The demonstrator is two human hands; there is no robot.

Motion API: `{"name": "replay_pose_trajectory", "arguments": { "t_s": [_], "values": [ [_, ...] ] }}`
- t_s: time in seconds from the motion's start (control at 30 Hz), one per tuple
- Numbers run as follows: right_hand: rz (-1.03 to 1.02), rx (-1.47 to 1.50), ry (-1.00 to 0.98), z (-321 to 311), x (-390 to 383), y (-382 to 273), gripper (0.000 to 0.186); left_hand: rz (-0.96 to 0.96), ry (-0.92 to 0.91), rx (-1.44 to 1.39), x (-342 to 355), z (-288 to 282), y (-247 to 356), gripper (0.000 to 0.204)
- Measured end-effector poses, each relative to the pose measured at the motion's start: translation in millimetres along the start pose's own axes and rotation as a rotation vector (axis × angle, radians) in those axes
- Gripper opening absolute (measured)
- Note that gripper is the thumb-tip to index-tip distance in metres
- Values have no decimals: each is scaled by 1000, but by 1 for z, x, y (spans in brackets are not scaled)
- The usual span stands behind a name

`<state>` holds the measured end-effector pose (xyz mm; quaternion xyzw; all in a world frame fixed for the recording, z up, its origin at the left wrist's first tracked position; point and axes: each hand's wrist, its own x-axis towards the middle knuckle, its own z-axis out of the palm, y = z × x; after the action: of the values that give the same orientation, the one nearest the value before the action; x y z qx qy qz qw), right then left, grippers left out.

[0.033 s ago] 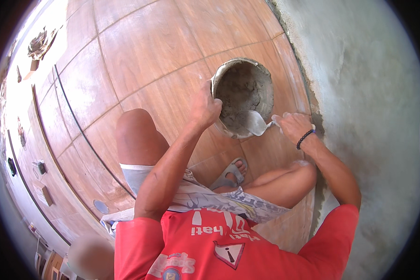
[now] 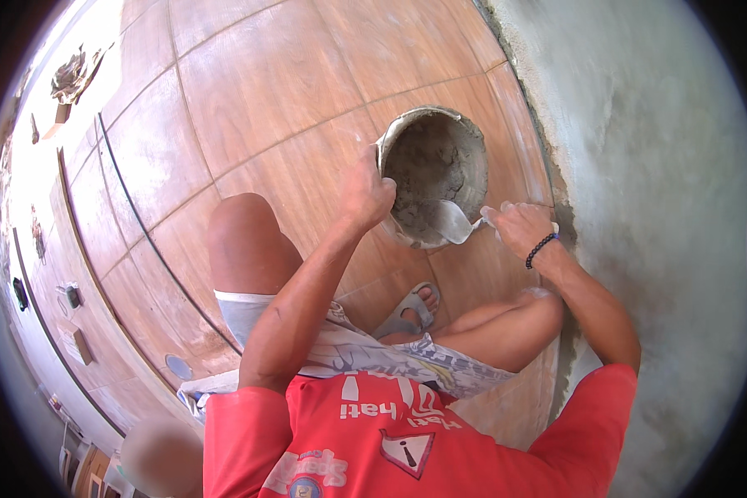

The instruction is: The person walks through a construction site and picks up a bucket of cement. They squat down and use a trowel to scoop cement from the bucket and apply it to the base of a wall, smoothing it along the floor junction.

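A round bucket [image 2: 478, 139] crusted with dried cement stands on the tiles in front of me, tilted so its mouth faces me. Wet grey mortar [image 2: 427, 162] lies inside it. My left hand [image 2: 368, 189] grips the bucket's left rim, with the thumb over the edge. In my right hand [image 2: 520, 227], which wears a dark beaded bracelet, is the handle of a trowel [image 2: 451, 222]. The trowel's blade is inside the near right part of the bucket's mouth, its tip by the mortar. The handle is mostly hidden by my fingers.
Wood-look floor tiles [image 2: 266, 83] spread ahead and left. A grey plastered wall [image 2: 656, 166] rises close on my right. A dark cable [image 2: 145, 232] runs along the floor at left. My sandalled foot [image 2: 415, 312] is just below the bucket. A crumpled bag [image 2: 68, 76] lies far left.
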<state>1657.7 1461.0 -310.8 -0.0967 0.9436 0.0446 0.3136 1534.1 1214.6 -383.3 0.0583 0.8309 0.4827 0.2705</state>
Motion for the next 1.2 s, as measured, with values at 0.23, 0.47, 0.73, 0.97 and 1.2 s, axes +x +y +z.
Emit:
{"name": "replay_pose_trajectory", "arguments": {
  "t_s": [0.23,0.47,0.73,0.97,1.2],
  "values": [
    [-14,113,16,2,-4,-7,25,-10,-14,44,2,7,-7,52],
    [-20,202,61,13,3,-4,31,-12,6,30,8,18,-13,49],
    [5,472,151,20,6,-18,34,-33,-61,57,2,16,6,50],
    [13,743,204,47,20,-20,37,-40,16,-105,4,14,-13,44],
    [45,946,232,58,-3,16,36,-226,-11,-571,4,23,-41,56]
  ]
}}
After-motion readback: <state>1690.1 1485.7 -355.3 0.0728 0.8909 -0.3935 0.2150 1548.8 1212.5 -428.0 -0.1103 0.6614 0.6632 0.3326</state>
